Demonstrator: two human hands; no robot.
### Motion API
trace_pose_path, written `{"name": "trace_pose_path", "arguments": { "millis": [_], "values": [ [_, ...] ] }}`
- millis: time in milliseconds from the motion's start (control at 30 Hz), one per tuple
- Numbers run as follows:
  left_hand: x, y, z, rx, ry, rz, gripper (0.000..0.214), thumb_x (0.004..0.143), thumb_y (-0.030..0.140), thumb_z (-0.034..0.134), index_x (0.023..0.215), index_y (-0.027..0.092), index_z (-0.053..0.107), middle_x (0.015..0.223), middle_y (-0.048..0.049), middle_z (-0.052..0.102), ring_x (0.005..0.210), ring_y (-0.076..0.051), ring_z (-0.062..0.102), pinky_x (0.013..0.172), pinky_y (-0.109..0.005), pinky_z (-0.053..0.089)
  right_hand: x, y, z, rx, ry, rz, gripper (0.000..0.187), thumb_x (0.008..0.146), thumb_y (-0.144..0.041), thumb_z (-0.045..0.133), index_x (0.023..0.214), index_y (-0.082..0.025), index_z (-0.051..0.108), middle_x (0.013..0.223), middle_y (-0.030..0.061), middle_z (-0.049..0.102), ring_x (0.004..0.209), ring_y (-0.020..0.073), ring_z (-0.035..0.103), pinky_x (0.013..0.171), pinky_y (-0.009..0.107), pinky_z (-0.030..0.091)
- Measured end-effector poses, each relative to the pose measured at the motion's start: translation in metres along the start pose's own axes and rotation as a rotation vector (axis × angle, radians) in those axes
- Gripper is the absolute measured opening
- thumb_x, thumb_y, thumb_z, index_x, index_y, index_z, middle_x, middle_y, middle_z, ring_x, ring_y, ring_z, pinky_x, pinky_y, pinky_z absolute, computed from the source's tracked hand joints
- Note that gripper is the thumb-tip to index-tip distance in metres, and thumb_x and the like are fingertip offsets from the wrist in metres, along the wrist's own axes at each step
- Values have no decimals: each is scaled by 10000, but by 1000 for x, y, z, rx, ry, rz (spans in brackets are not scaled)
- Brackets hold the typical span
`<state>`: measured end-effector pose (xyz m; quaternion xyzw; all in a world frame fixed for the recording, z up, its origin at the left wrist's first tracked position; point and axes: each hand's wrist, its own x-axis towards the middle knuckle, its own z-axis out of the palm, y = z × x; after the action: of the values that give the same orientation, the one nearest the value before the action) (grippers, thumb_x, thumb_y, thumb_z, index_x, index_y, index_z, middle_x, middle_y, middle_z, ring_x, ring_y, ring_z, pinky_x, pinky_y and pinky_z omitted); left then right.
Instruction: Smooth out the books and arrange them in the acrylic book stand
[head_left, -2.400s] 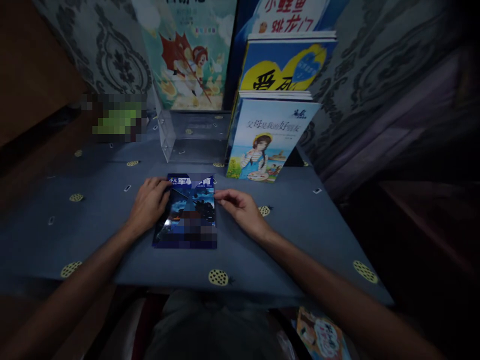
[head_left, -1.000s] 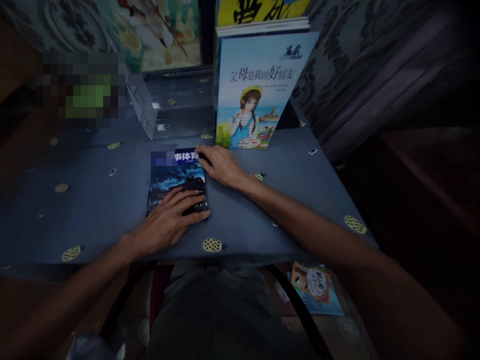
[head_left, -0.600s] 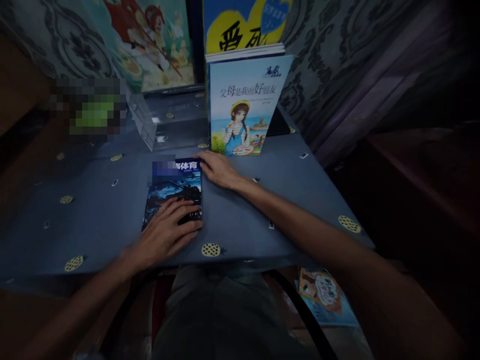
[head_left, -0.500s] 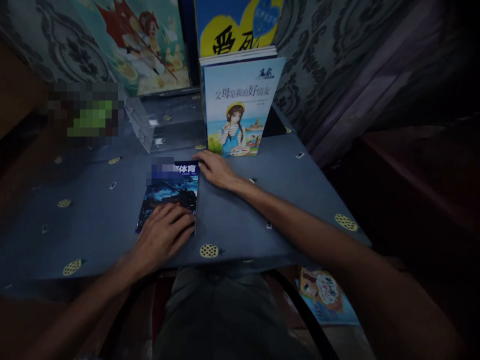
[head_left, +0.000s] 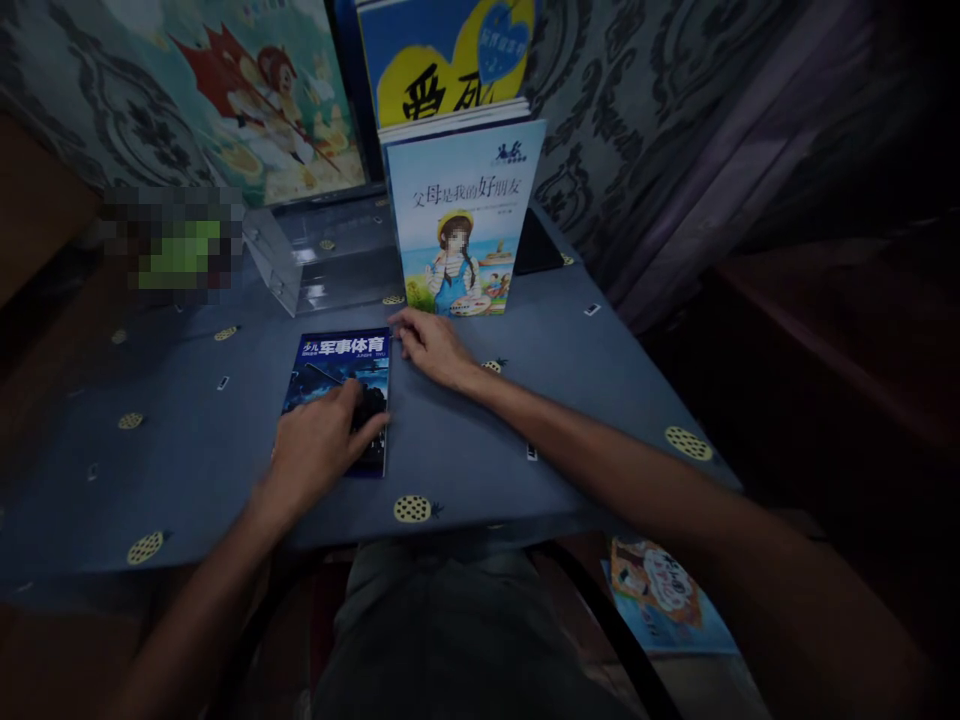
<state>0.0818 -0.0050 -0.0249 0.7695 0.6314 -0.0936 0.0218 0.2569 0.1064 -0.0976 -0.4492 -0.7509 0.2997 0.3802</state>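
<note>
A small dark blue book (head_left: 346,347) with a tank on its cover and white Chinese lettering lies face up on the table. My left hand (head_left: 319,425) rests across its lower half, thumb stretched to the right edge and index finger on the cover; the other fingers are partly hidden. Just off the book's top right corner, my right hand (head_left: 435,350) is set down on the cloth, fingers loosely bent and apart. Behind that hand stands a light blue book (head_left: 465,210) with a girl in a yellow hat, at the front of several upright books.
A blue and yellow book (head_left: 435,70) rises behind the upright row. Further left are a clear acrylic stand (head_left: 274,260), a large picture book (head_left: 262,110) and a blurred green item (head_left: 180,255). More picture books (head_left: 667,595) lie below the table's front edge (head_left: 480,530).
My left hand has shifted left on the dark blue book, and its thumb is now spread out. The right hand stays near the corner. The camera view has shifted slightly.
</note>
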Motion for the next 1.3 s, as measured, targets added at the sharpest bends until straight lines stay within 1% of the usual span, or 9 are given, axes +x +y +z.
{"name": "trace_pose_path", "arguments": {
  "millis": [133,300,400,500,600,700,867,1033,1300],
  "values": [
    [8,-29,4,23,155,-141,416,1020,484,462,1242,155,588,1205,-186,666,1138,-380,637,810,-428,536,-5,-15,2,24,-66,37,171,940,-119,548,1037,-142,687,771,5,665,703,145,607,737,275,470],
    [18,-62,21,-199,215,-178,491,981,481,465,1336,155,562,1180,-186,685,1128,-391,625,899,-507,522,-12,-29,9,-10,-114,87,85,864,-99,627,907,-156,672,787,3,629,693,135,571,705,268,453],
    [25,-81,37,-567,335,-169,499,911,479,533,1315,189,573,1157,-142,708,1108,-345,648,965,-495,501,-16,-31,12,-27,-97,104,127,826,-66,637,902,-161,673,804,-4,608,684,126,561,712,274,460],
    [34,-96,46,-1115,405,-304,595,770,467,668,1276,167,580,1053,-109,729,979,-286,696,905,-425,536,-19,-26,16,28,-69,130,147,805,-62,640,885,-181,667,807,-12,606,680,125,573,704,275,480],
    [40,-100,44,-1607,207,-399,578,637,410,796,1124,133,653,892,-90,749,809,-253,714,770,-366,567,-20,-17,22,169,-72,150,139,814,-101,632,908,-201,650,798,-19,608,657,125,590,638,258,499],
    [41,-93,37,-1881,47,-362,437,604,314,870,963,129,704,810,-77,765,713,-215,718,711,-315,577,-19,-10,27,275,-20,183,251,765,-158,696,999,-210,623,823,-25,601,636,111,581,573,233,495],
    [37,-88,23,-2051,172,-342,322,672,217,872,952,136,734,818,-69,785,668,-183,729,665,-268,586,-16,-18,22,625,-47,336,576,715,-515,793,1133,-231,518,748,-84,585,442,81,521,370,196,407],
    [45,-87,7,-2114,335,-266,360,682,268,886,996,153,751,907,-65,808,754,-187,757,723,-262,602,-14,-42,9,805,-307,375,594,725,-768,719,792,-214,515,449,-121,454,308,61,401,312,169,309],
    [60,-76,-10,-2047,687,-136,623,667,692,832,978,155,780,989,-78,818,1067,-304,746,957,-390,601,-15,-66,-10,554,-79,25,485,935,-693,550,868,-214,578,594,-25,630,532,134,629,541,240,506]
  ]
}}
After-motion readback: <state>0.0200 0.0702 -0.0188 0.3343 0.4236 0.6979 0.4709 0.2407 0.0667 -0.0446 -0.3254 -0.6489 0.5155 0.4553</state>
